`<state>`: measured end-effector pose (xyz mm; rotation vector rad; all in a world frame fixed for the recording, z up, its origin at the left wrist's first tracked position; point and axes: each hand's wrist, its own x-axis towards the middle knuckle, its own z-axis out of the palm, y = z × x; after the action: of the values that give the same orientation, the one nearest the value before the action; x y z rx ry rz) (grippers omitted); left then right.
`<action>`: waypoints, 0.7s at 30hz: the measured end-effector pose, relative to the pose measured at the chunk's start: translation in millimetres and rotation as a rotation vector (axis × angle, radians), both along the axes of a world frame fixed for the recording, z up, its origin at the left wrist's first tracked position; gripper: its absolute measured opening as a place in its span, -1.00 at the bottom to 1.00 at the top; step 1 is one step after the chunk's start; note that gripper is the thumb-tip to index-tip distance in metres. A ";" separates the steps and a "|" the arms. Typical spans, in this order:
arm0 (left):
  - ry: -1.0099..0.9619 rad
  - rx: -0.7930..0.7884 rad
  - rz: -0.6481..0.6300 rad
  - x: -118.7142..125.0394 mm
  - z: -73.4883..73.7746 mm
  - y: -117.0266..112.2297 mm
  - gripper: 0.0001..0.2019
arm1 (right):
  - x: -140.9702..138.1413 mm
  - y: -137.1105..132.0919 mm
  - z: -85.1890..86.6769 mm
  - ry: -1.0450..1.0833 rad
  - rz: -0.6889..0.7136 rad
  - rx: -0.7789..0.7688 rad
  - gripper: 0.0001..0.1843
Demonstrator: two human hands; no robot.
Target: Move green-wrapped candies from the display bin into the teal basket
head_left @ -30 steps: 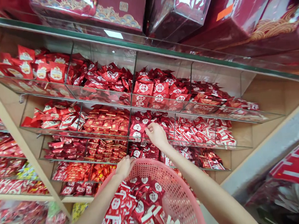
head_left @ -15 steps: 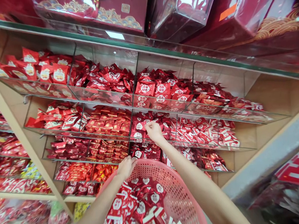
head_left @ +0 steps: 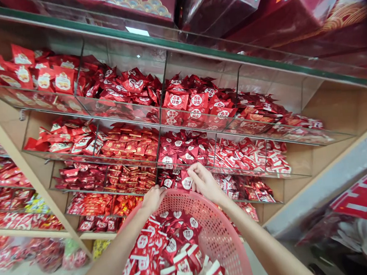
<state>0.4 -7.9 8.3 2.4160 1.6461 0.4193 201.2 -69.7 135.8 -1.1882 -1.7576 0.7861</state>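
My left hand (head_left: 153, 198) is closed over the far rim of a pink perforated plastic basket (head_left: 230, 239). Inside lie many small red and dark red packets (head_left: 172, 244) with white labels, along with red-and-white ones. Just above the basket's far rim, my right hand (head_left: 203, 181) pinches a dark red candy packet (head_left: 186, 180) with a white heart-shaped label. Behind that hand, a shelf compartment holds a pile of similar dark red packets (head_left: 187, 147).
Glass-fronted shelf tiers (head_left: 119, 112) ahead hold several kinds of red packets in divided compartments. Large dark red boxes (head_left: 225, 13) stand on the glass shelf (head_left: 196, 44) above. Bagged goods (head_left: 47, 254) lie on the floor at left. A red-and-white item (head_left: 363, 196) is at right.
My right hand has moved from the shelf compartment down toward the basket, bringing a dark red candy packet with it. My left hand stays on the rim. The view has shifted slightly.
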 end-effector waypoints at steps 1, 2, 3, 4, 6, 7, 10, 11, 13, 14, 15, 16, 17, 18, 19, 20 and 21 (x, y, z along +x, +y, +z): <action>-0.001 0.004 -0.002 0.1 0.2 -0.2 -0.65 | 0.3 -1.2 -10.8 -0.002 0.046 -0.069 -0.71; -0.002 0.005 -0.004 0.3 0.5 -0.5 -0.65 | 0.7 -1.6 -22.1 -0.017 0.092 -0.138 -0.71; -0.004 0.005 -0.005 0.3 0.8 -0.8 -0.64 | 1.2 -1.3 -33.6 -0.046 0.136 -0.207 -0.72; -0.005 0.003 -0.006 0.4 1.0 -1.1 -0.64 | 1.6 -0.6 -44.7 -0.088 0.179 -0.278 -0.74; -0.009 -0.002 -0.002 0.1 1.2 -1.5 -0.63 | 1.7 2.0 -64.1 -0.228 0.262 -0.407 -0.81; -0.010 -0.002 -0.002 -0.1 1.1 -1.6 -0.63 | 0.9 3.6 -71.6 -0.330 0.301 -0.452 -0.83; -0.012 0.000 -0.013 -0.8 0.2 -1.5 -0.63 | -7.0 8.2 -84.5 -0.618 0.381 -0.477 -0.84; -0.014 0.002 -0.015 -1.0 -0.1 -1.4 -0.63 | -12.0 9.5 -86.6 -0.691 0.387 -0.448 -0.87; -0.015 0.007 -0.015 -1.0 -0.6 -1.4 -0.63 | -24.8 11.2 -90.2 -0.794 0.379 -0.372 -0.93; -0.015 0.009 -0.014 -0.8 -0.8 -1.5 -0.63 | -32.2 11.6 -92.6 -0.852 0.375 -0.328 -0.92; -0.014 0.013 -0.012 -0.7 -0.9 -1.5 -0.64 | -39.5 11.7 -95.6 -0.911 0.378 -0.288 -0.91; -0.012 0.014 -0.012 -0.6 -1.0 -1.5 -0.64 | -46.3 11.6 -99.3 -0.960 0.389 -0.258 -0.92; -0.011 0.015 -0.012 -0.5 -1.1 -1.5 -0.64 | -52.1 11.4 -103.4 -0.999 0.405 -0.238 -0.94; -0.011 0.017 -0.012 -0.5 -1.3 -1.4 -0.64 | -56.6 11.2 -107.7 -1.029 0.423 -0.225 -0.95; -0.009 0.018 -0.010 -0.5 -1.5 -1.2 -0.64 | -59.5 11.1 -111.9 -1.047 0.437 -0.216 -0.91; -0.006 0.021 -0.008 -0.7 -1.8 -1.0 -0.64 | -60.7 11.2 -115.7 -1.050 0.446 -0.210 -0.83; -0.004 0.025 -0.007 -0.9 -2.1 -0.7 -0.64 | -60.2 11.6 -118.8 -1.041 0.446 -0.209 -0.76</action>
<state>-0.5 -8.6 6.2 2.4369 1.6394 0.4462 140.9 -58.1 16.9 -1.5048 -2.9215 0.6357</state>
